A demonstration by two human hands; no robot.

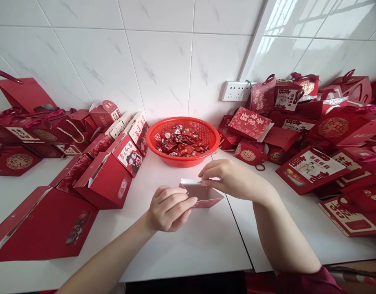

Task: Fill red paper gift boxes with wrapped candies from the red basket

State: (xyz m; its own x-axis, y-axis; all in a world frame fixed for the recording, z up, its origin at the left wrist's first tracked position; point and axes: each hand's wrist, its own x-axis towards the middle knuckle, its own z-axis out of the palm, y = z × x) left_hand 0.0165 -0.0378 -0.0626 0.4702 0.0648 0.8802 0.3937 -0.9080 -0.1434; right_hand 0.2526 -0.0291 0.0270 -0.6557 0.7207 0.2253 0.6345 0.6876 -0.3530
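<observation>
A small red gift box (pixel 210 203) with a pale inside stands on the white table, its top open toward me. My left hand (pixel 171 207) is closed on the box's left side, the thumb at its near edge and fingers over the rim. My right hand (pixel 229 179) is bent over the far rim, fingertips close together at the far flap; whether they pinch it or only touch it is partly hidden. Just beyond the hands sits a red plastic basket (pixel 182 162) holding many small red-wrapped sweets (pixel 182 142).
Open red boxes (pixel 102 183) stand in a row on the left, with handled gift boxes (pixel 21 161) behind them. A heap of red gift boxes (pixel 316 167) fills the right side. A wall socket (pixel 235 91) is on the tiled wall. A seam crosses the table (pixel 203 249).
</observation>
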